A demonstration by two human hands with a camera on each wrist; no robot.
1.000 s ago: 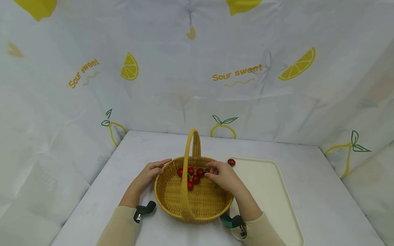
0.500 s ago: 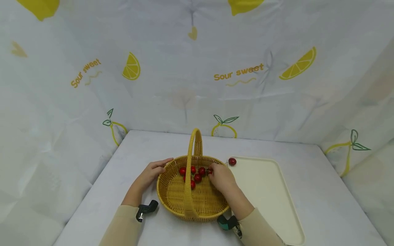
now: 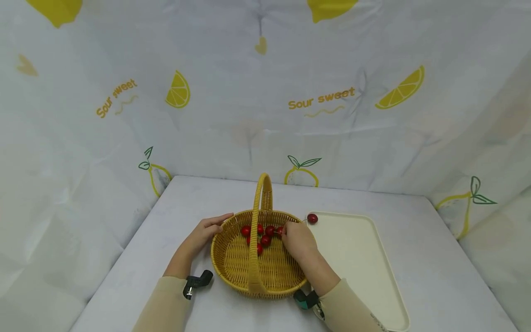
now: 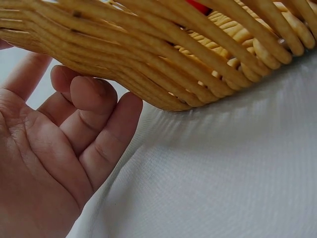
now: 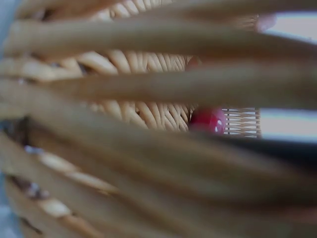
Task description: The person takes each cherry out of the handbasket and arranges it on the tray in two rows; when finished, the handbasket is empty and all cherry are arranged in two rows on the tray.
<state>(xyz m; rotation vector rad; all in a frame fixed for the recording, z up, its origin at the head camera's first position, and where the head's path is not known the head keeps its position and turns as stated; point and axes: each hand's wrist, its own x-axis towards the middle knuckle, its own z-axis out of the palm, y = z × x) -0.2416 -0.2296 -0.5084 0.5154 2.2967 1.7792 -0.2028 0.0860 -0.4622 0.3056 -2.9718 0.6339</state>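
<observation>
An oval wicker basket [image 3: 232,272] with a tall arched handle stands on the table, several red cherries [image 3: 266,240] lying toward its back. My left hand [image 3: 202,236] rests at the basket's left rim, thumb by the edge. In the left wrist view, its loosely bent fingers [image 4: 106,144] lie against the outside of the weave. Inside the basket's right part, my right hand [image 3: 299,240] pinches a cherry [image 3: 280,230] at the right end of the group; its fingertips are partly hidden. The right wrist view looks through blurred weave at a cherry [image 5: 209,120].
A cream tray [image 3: 356,258] lies right of the basket, partly behind the right forearm. One dark red cherry [image 3: 312,218] with a stem sits at the tray's back left corner. A lemon-print cloth [image 3: 215,152] hangs behind the white table [image 3: 435,258].
The right hand's fingers have closed in on the cherry, which has shifted slightly left with the neighbouring cherries. The left hand stays at the rim.
</observation>
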